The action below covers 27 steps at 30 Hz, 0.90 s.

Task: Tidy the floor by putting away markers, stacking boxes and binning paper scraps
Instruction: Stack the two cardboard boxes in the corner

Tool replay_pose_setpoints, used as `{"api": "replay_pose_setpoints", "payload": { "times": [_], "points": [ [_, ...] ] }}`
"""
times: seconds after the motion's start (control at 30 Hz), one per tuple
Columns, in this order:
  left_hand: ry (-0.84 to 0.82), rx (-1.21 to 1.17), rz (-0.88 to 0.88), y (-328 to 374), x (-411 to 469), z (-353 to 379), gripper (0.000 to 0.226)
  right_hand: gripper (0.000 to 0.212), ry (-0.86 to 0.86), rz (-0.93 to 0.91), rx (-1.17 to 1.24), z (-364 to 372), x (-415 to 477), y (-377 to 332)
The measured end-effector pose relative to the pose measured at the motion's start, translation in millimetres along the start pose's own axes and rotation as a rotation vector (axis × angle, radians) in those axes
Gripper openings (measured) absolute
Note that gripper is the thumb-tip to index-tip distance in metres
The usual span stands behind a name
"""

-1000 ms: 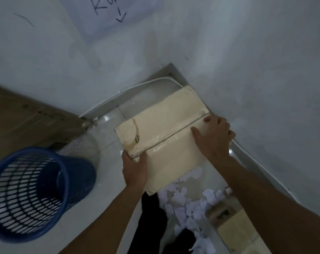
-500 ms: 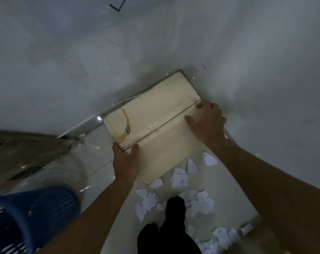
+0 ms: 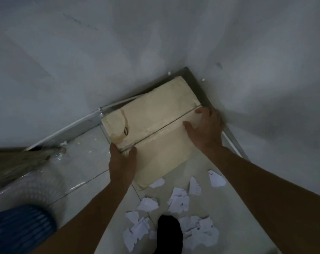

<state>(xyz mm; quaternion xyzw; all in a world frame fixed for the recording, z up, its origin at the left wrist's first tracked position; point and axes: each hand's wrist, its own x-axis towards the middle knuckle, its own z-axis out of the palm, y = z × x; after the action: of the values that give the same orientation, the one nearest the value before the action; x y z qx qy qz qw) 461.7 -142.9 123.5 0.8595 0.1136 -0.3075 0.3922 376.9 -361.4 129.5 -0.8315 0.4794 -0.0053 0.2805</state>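
A pale cardboard box (image 3: 152,118) with closed top flaps sits in the corner where two grey walls meet. My left hand (image 3: 121,162) grips its near left corner. My right hand (image 3: 206,129) holds its right end, thumb lying on the top near the seam. Several torn white paper scraps (image 3: 179,200) lie on the tiled floor just in front of the box. The blue mesh bin (image 3: 18,230) shows at the bottom left, blurred and cut off by the frame edge.
A brown cardboard sheet (image 3: 14,162) and clear plastic wrap (image 3: 32,186) lie at the left. A white cable (image 3: 67,127) runs along the wall's foot. My dark-socked foot (image 3: 169,233) stands among the scraps.
The box has moved away from me and down into the wall corner, both hands still on it. The view tilted down, so the bin slid toward the bottom left and more scraps show.
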Motion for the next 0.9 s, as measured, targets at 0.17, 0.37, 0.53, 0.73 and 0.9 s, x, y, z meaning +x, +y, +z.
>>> {"api": "replay_pose_setpoints", "payload": {
  "times": [0.17,0.37,0.53,0.73,0.9],
  "points": [
    [-0.007,0.043,0.001,-4,4,10,0.071,0.060,0.017,-0.022,0.004,7,9,5],
    [0.000,0.106,0.021,-5,4,15,0.076,0.070,0.018,-0.032,0.038,10,15,7],
    [-0.004,0.122,0.017,-3,7,14,0.078,0.062,0.025,-0.045,-0.038,12,15,2],
    [-0.059,0.156,0.075,-5,19,3,0.077,0.061,0.009,-0.047,-0.080,11,14,-1],
    [-0.149,0.080,-0.052,7,23,-4,0.086,0.059,-0.028,-0.036,-0.102,6,2,-6]
  ]
}}
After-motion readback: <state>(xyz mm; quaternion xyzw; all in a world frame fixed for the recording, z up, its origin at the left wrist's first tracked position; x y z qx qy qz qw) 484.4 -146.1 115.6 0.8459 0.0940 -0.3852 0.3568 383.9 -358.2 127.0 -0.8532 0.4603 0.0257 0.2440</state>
